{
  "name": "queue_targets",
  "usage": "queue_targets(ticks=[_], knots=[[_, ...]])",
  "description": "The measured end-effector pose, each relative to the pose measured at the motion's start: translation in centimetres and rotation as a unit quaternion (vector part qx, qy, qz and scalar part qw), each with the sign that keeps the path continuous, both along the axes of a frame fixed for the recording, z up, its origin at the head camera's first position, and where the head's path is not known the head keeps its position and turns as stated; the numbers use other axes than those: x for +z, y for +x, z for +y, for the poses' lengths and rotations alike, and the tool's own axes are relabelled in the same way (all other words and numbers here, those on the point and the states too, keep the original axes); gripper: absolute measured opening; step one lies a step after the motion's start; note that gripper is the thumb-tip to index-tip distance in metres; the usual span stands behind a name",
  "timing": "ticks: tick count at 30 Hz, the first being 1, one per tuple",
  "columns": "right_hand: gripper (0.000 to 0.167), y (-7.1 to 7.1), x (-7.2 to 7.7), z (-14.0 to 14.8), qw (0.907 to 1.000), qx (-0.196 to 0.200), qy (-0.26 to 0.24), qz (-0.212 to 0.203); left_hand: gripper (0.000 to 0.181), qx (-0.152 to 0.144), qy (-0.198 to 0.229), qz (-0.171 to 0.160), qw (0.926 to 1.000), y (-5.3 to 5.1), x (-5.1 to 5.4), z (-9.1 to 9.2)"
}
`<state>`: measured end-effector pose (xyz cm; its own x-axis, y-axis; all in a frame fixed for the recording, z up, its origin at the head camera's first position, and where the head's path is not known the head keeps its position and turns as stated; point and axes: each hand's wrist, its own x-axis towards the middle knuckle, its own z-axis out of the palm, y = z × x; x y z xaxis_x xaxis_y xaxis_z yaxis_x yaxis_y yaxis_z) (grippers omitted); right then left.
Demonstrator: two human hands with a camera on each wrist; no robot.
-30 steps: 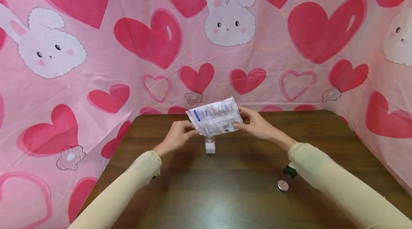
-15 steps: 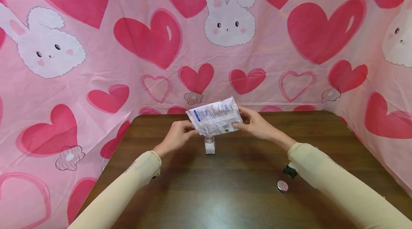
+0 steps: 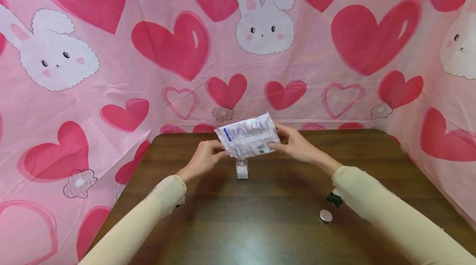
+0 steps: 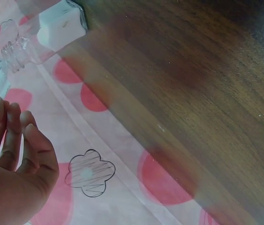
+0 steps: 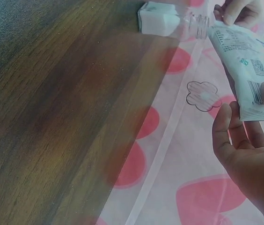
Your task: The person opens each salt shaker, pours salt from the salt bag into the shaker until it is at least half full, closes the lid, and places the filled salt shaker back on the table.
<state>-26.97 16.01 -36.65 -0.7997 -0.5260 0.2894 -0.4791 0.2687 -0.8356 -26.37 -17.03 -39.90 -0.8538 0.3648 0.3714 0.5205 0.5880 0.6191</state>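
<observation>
A white printed packet (image 3: 247,137) is held tilted above a small clear jar (image 3: 242,170), its lower left corner at the jar's mouth. White contents fill the lower part of the jar (image 5: 162,19), which stands upright on the table. The left hand (image 3: 203,158) pinches the packet's left corner between thumb and fingers; the left wrist view shows this hand (image 4: 19,164) beside the threaded neck. At the packet's other end, the right hand (image 3: 297,144) grips it, thumb on the printed face and fingers behind, as the right wrist view shows too (image 5: 258,164).
A round metal lid with holes (image 3: 326,216) lies on the brown wooden table (image 3: 223,223), at the right near the right forearm. A dark green object (image 3: 334,199) shows beside the right sleeve. Pink cloth with hearts and rabbits (image 3: 223,62) hangs behind and around the table.
</observation>
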Motion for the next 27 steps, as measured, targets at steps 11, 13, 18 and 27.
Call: queue_targets(ticks=[11, 13, 18, 27], knots=[[0.064, -0.01, -0.1, -0.09, 1.0, -0.002, -0.007, -0.001, 0.008, -0.005, 0.0, -0.002, 1.0, 0.0, 0.0, 0.06], [0.063, 0.01, -0.07, -0.13, 0.9999, -0.002, -0.01, 0.002, 0.005, -0.005, -0.003, 0.004, 1.0, -0.01, 0.0, 0.09], [0.061, 0.03, -0.03, -0.17, 0.9999, -0.002, -0.01, 0.005, 0.003, -0.008, -0.004, 0.015, 0.9999, 0.04, 0.04, 0.13], [0.061, -0.05, -0.03, -0.22, 0.9999, -0.004, -0.007, 0.008, 0.004, 0.0, -0.003, 0.005, 1.0, 0.11, 0.0, 0.1]])
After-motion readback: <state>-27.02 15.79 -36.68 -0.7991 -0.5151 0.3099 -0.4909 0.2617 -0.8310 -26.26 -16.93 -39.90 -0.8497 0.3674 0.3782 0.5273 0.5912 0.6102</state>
